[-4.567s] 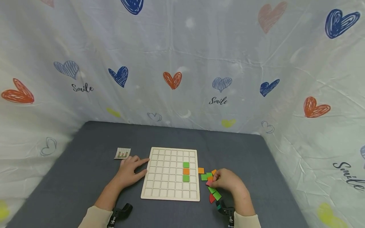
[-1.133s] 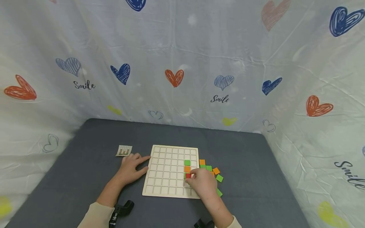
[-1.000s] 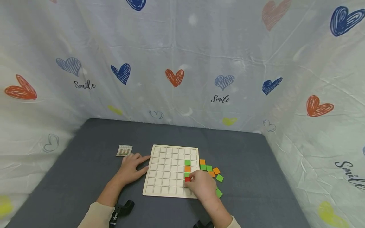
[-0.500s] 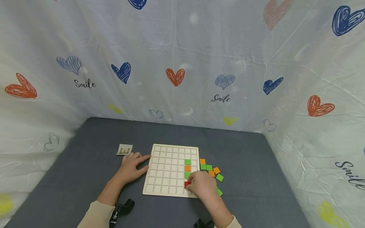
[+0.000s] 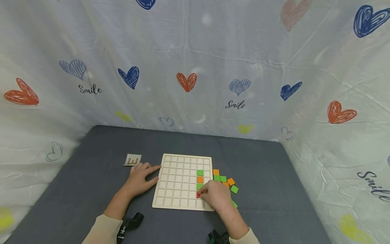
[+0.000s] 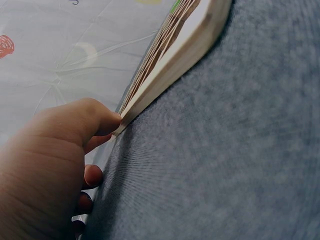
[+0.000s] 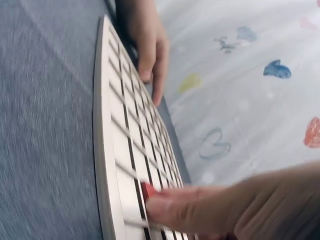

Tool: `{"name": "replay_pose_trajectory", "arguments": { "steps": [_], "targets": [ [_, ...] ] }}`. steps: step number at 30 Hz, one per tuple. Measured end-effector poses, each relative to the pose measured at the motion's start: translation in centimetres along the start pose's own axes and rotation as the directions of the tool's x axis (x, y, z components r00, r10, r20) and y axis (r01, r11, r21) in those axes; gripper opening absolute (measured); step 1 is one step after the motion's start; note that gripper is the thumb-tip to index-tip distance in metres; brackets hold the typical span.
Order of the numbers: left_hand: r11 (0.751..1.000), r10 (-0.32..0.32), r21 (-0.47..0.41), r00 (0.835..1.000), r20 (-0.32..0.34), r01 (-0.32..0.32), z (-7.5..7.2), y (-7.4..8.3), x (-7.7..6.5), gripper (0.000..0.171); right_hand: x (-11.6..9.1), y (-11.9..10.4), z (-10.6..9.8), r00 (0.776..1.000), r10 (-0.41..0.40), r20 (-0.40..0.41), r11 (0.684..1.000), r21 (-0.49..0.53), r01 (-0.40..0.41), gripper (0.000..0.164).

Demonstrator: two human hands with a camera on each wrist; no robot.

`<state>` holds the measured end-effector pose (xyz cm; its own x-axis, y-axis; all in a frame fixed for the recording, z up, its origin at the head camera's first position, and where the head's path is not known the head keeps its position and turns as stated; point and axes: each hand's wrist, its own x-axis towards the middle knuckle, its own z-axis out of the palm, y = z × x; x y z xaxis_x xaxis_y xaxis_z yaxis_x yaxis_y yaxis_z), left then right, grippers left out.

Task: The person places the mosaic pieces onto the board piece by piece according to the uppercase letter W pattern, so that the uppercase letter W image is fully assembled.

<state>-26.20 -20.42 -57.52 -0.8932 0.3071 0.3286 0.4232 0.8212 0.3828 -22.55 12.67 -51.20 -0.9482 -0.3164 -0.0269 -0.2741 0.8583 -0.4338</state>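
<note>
A pale wooden grid board [image 5: 178,184] lies flat on the dark cloth. Down one of its right-hand columns sit a green tile [image 5: 200,173], an orange tile [image 5: 200,179] and another green tile [image 5: 199,186]. My right hand [image 5: 217,196] pinches a small red tile [image 5: 198,195] between thumb and fingers, at the cell below the lower green one. Seen from the right wrist, the red tile [image 7: 147,191] tilts against the grid lines, partly hidden by the thumb. My left hand [image 5: 138,181] touches the board's left edge with its thumb and index finger; the left wrist view shows this contact on the board's side [image 6: 172,70].
Loose orange tiles [image 5: 231,182] and green tiles [image 5: 234,189] lie right of the board, some partly behind the right hand. A small card [image 5: 132,159] with a printed grid pattern lies beyond the left hand. A patterned curtain [image 5: 201,67] stands behind the table.
My right hand has come from the loose tiles onto the board with the red tile. Within the last second the tile moved below the lower green tile. The left hand stays put.
</note>
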Motion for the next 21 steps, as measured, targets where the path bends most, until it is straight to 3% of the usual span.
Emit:
{"name": "replay_pose_trajectory", "arguments": {
  "steps": [9, 14, 21],
  "targets": [
    [1.0, 0.003, 0.007, 1.0, -0.006, -0.003, 0.1, -0.1, -0.1, 0.047, 0.3, 0.7, -0.3, 0.995, -0.083, 0.049, 0.995, 0.053, 0.081, 0.011],
    [1.0, 0.013, 0.003, 1.0, -0.015, -0.013, 0.1, 0.0, 0.0, 0.046, 0.3, 1.5, -1.1, 0.993, -0.095, 0.071, 0.99, 0.109, 0.087, 0.014],
    [0.999, 0.038, 0.007, 0.998, -0.053, -0.038, 0.2, 0.1, -0.1, 0.045, 0.1, 3.0, -2.4, 0.996, -0.089, -0.008, 0.991, 0.095, 0.09, 0.011]
  ]
}}
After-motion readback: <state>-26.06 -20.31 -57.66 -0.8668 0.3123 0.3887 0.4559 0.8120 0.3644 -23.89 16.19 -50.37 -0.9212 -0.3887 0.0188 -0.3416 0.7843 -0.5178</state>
